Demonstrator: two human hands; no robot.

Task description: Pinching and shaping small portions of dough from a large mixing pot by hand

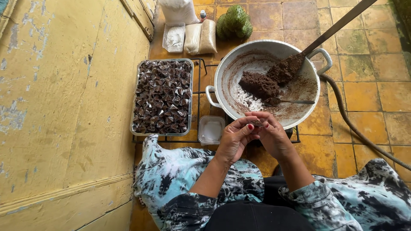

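The left hand (pixel 234 137) and right hand (pixel 270 133) meet fingertip to fingertip, their grip pinching a small brown lump (pixel 257 123) just short of the pan (pixel 222 70), with the tray (pixel 133 124) of wrapped pieces to the grip's left, evidently within reach.

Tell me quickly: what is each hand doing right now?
Left hand: closed on a small brown lump.
Right hand: closed on the same lump.

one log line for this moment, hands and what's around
left hand + right hand: pinching brown lump | ahead: pan of brown mix, spoon, paddle | left: tray of wrapped pieces
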